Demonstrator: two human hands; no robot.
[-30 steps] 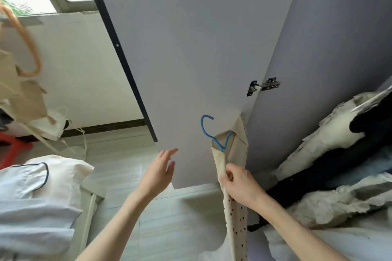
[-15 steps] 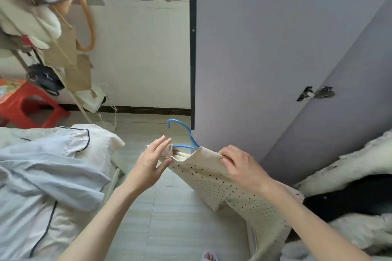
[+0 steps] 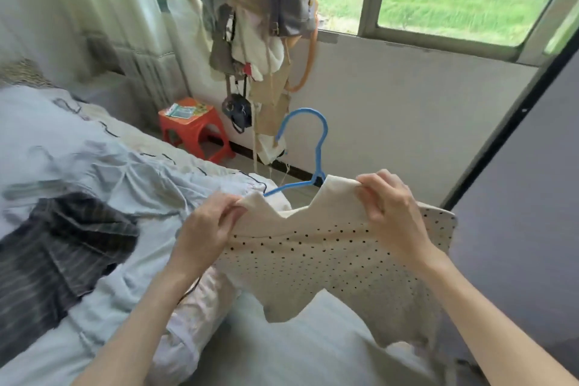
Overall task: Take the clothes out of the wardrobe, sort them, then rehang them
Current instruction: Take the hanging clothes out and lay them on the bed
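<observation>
Head view | step: taking-out, I judge | left hand (image 3: 213,222) and right hand (image 3: 391,210) pinch dotted top (image 3: 313,247) on blue hanger (image 3: 316,147) | next: slip hanger free over bed (image 3: 47,135)

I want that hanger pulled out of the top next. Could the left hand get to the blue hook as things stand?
Probably yes, once it lets go. The left hand pinches the dotted top's shoulder, just below the blue hanger, whose hook stands bare above the neckline with nothing in front. The right hand holds the other shoulder.
</observation>
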